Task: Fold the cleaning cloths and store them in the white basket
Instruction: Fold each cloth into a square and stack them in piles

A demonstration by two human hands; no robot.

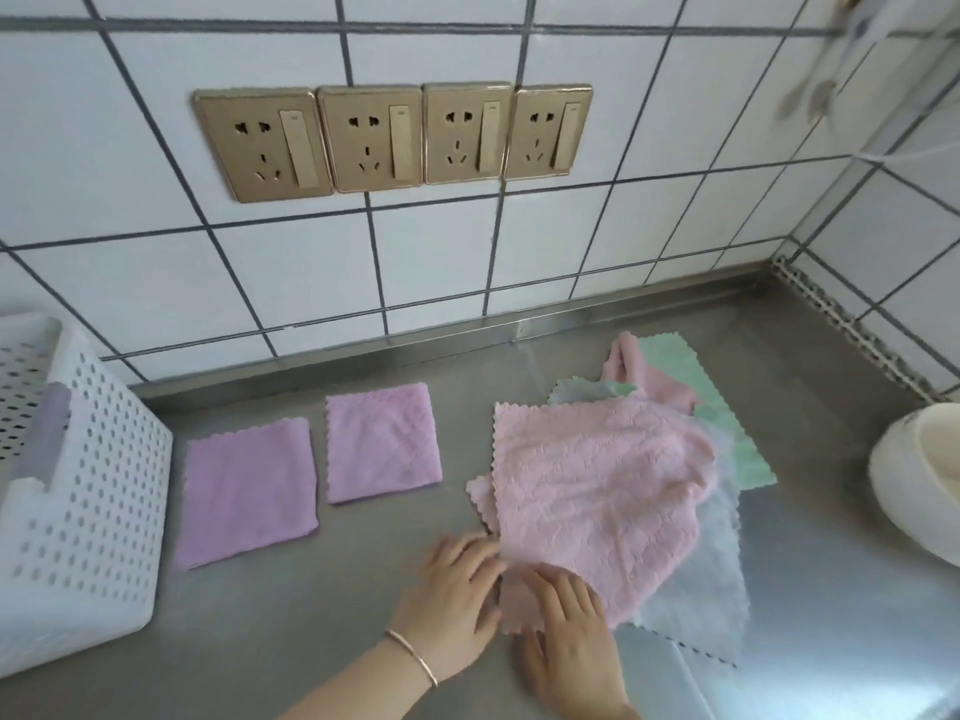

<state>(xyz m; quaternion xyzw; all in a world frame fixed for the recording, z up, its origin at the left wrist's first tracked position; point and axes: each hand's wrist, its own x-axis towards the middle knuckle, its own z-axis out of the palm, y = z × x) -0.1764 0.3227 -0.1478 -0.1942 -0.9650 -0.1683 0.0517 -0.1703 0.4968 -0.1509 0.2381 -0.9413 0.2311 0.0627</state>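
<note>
A pink cloth lies spread on top of a loose pile on the steel counter, right of centre. Under it show a pale grey cloth, a green cloth and another pink one. My left hand and my right hand lie side by side at the pink cloth's near left corner, fingers on its edge; how they hold it is blurred. Two folded purple cloths lie flat to the left. The white perforated basket stands at the far left.
The steel counter meets a white tiled wall with a row of gold sockets. A white bowl-like vessel sits at the right edge. A rubber strip runs along the right wall corner.
</note>
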